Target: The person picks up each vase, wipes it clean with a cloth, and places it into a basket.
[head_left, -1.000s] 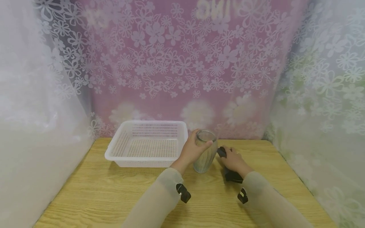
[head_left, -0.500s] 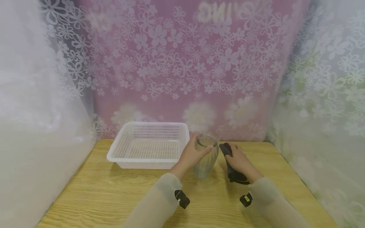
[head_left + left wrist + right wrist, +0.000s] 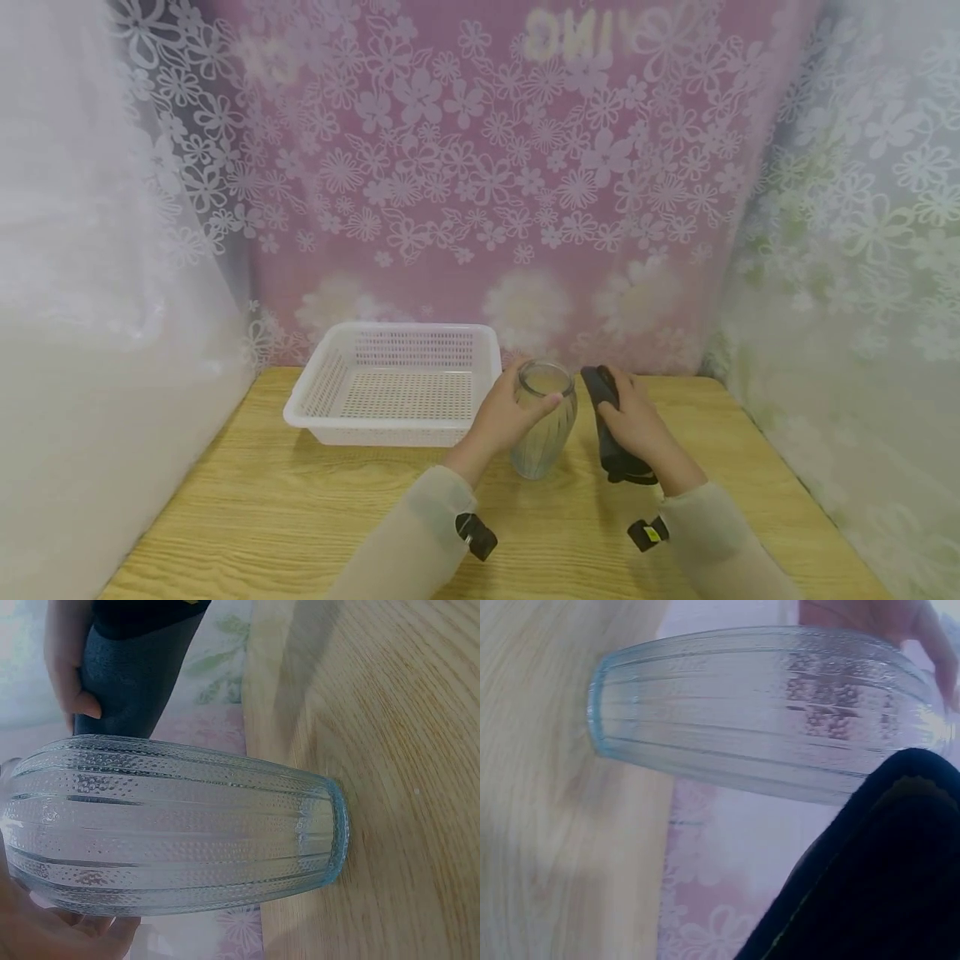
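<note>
A clear ribbed glass vase [image 3: 542,433] stands mouth up in the head view, between the hands. My left hand [image 3: 510,410] grips it near the rim, with the thumb on the near side and the other fingers partly hidden behind. In the left wrist view, the base of the vase [image 3: 225,825] is close over the wood. To its right, my right hand [image 3: 636,421] holds a long, dark, tapered item [image 3: 609,429] with a fabric-like surface and a loop at its lower end. Along the edge of this dark item [image 3: 885,877] runs a pale seam in the right wrist view; its kind is unclear.
A white perforated plastic basket [image 3: 390,423] sits on the wooden table [image 3: 315,517], left of the vase. Behind the table hangs a pink flowered curtain [image 3: 450,275]. Pale sheeting [image 3: 127,350] hangs at the left, with more flowered sheeting [image 3: 847,333] at the right.
The right hand has raised the dark item's upper end, so it stands more upright. The vase and left hand have shifted slightly toward the front. The head view has moved a little.
</note>
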### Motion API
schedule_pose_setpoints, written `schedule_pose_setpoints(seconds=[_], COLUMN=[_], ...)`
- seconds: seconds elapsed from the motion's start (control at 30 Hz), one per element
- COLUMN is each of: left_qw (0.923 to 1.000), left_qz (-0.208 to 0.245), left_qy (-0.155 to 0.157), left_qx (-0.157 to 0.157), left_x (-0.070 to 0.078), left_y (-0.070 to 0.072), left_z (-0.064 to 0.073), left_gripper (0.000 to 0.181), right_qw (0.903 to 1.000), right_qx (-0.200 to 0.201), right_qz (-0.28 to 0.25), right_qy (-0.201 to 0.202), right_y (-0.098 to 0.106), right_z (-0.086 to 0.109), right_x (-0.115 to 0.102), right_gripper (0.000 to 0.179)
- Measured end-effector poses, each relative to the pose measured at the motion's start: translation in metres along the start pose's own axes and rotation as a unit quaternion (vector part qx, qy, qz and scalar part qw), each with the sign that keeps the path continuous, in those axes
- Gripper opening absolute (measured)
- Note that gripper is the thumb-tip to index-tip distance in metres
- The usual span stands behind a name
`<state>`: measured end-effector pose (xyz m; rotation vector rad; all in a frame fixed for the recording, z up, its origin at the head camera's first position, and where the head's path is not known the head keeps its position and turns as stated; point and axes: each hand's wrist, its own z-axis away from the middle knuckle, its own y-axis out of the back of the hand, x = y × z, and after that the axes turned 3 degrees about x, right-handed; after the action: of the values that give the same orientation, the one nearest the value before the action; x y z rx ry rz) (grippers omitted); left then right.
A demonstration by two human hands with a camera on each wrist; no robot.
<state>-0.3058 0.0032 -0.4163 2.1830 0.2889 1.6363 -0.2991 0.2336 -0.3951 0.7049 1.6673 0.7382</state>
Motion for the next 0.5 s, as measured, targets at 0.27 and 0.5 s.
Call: schedule_pose_setpoints(seconds=[0.27,0.5], left_qw=[1.0,1.0], left_qz=[-0.005,-0.006], left_qy=[0.001,-0.001], left_qx=[-0.001,0.004], left_x=[0.001,0.004], left_y=[0.0,0.002], left_z=[0.004,0.007], left_gripper=[0.086,0.084], right_qw=[0.999,0.9932], right_qx=[0.033,0.076], right_qz=[-0.017,-0.06], right_qy=[0.025,0.066], right_y=[0.009,0.01], right_z=[0.011,0.021], right_x=[-0.013,-0.025], right_gripper=[0.066,0.065])
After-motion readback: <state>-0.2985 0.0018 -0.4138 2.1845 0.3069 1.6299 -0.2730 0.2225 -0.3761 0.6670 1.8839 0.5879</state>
